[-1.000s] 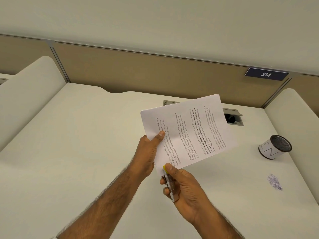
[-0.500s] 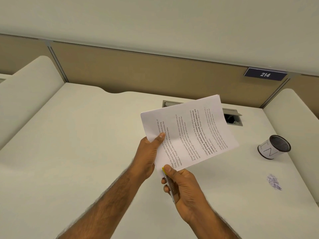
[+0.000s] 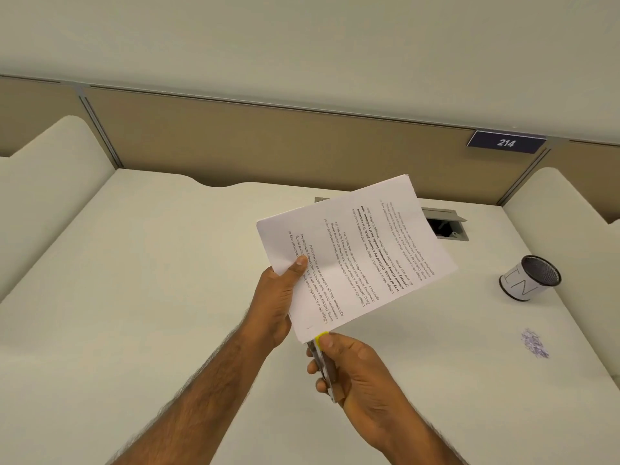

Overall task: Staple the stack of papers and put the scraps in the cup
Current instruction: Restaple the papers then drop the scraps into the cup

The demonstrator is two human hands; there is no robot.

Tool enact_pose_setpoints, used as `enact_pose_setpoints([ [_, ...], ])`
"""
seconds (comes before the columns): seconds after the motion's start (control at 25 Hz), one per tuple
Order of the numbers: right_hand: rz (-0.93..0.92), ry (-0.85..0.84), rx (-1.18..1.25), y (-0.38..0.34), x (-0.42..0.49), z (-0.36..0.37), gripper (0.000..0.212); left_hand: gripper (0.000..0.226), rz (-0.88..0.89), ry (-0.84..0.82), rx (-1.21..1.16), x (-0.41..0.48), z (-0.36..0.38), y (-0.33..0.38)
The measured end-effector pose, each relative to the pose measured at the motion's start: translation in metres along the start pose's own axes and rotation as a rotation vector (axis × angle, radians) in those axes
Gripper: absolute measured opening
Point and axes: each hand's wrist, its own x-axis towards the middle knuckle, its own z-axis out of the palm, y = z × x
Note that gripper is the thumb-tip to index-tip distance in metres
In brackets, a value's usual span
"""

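A stack of printed papers point(image 3: 355, 250) is held up above the desk, tilted, with my left hand point(image 3: 276, 303) pinching its left edge, thumb on top. My right hand point(image 3: 352, 370) grips a small metal stapler point(image 3: 322, 360) with a yellow tip just below the stack's near corner. A short staple mark shows near that corner. The white cup point(image 3: 526, 280) with a dark mesh inside stands at the right of the desk. A small pile of paper scraps point(image 3: 535, 344) lies on the desk in front of the cup.
The pale desk point(image 3: 134, 297) is bounded by a tan partition behind and padded dividers left and right. An open cable hatch point(image 3: 446, 226) sits behind the papers. A sign reading 214 point(image 3: 505, 142) hangs on the partition.
The stapler has dropped slightly off the stack's near corner, where a staple mark now shows. The papers stay held in much the same pose.
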Motion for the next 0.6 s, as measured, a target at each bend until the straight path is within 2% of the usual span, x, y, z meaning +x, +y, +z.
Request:
enact_pose_setpoints([
  [0.2,-0.008,0.115,-0.196,0.018,0.01,-0.013,0.039,0.028,-0.036,-0.026,0.001,0.011,-0.033,0.025],
  [0.36,-0.083,0.362,-0.414,0.007,0.051,-0.057,0.02,0.029,-0.088,-0.046,0.017,0.024,-0.069,0.043],
  [0.48,-0.241,0.517,-0.689,-0.018,0.099,-0.101,0.026,0.04,-0.107,-0.028,0.032,0.035,-0.093,0.053],
  [0.6,-0.313,0.527,-0.992,-0.05,0.149,-0.141,0.027,0.039,-0.093,0.035,0.033,0.044,-0.113,0.052],
])
